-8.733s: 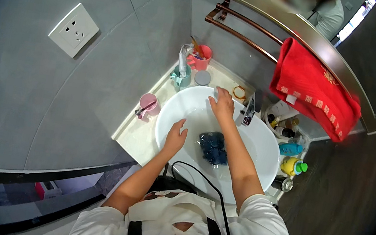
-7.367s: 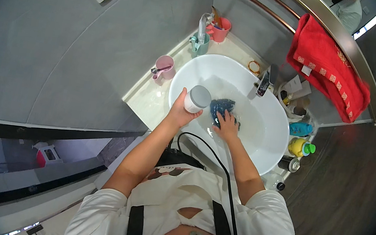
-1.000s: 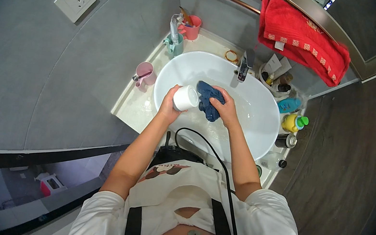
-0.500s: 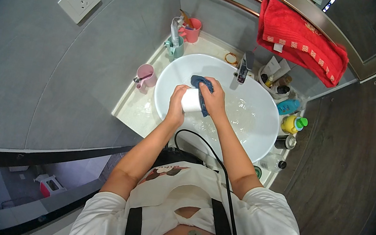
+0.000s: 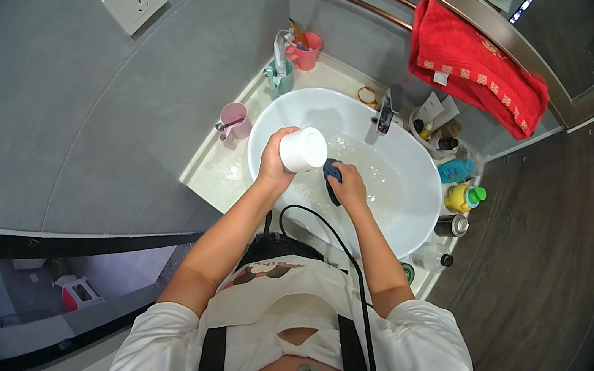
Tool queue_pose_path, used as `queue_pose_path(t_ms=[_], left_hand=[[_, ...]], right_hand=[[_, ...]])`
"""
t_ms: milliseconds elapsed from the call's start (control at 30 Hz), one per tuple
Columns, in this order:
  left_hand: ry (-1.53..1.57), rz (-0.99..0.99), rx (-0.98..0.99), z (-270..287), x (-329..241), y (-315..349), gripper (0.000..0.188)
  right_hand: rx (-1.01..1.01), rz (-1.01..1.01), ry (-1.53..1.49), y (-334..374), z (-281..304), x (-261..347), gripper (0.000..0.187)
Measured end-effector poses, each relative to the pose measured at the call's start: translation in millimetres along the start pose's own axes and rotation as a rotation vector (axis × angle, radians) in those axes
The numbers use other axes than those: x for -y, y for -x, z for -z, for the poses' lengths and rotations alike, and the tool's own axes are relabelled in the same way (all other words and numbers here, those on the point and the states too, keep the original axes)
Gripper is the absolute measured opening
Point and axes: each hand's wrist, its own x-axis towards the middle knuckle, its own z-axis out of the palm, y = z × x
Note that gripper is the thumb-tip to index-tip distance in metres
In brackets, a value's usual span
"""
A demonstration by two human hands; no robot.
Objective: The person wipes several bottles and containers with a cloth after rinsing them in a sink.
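Note:
My left hand [image 5: 274, 163] is wrapped round a white cylindrical jar [image 5: 303, 149], held tilted above the left part of the white oval basin [image 5: 414, 232]. One round end of the jar faces up and to the right. Just to its right, my right hand [image 5: 349, 188] grips a bunched dark blue cloth [image 5: 331, 181], apart from the jar. Water [image 5: 382, 179] with some bubbles lies in the basin under both hands. Behind it stands a dark metal faucet [image 5: 387, 109]. The fingers of my left hand are partly hidden by the jar.
Left of the basin stand a pink cup [image 5: 236, 120], a teal cup [image 5: 280, 79] and a coral cup [image 5: 306, 50]. Several bottles, among them a yellow one [image 5: 459, 197], line the right edge. A red towel [image 5: 476, 66] hangs behind. A black cable [image 5: 325, 227] crosses before me.
The cloth was against the end of the jar. My right hand has drawn it away, down and right, and the jar has tipped so its end faces up.

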Motion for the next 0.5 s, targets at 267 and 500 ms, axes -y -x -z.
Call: queue_pose_path(t_ms=[267, 500], left_hand=[[0.023, 0.052, -0.041, -2.5, 0.7, 5.0, 0.029], [0.018, 0.078, -0.006, 5.3, 3.6, 1.3, 0.03]], right_hand=[[0.185, -0.108, 0.181, 14.6, 0.7, -41.4, 0.04], [0.252, -0.143, 0.469, 39.8, -38.5, -95.1, 0.05]])
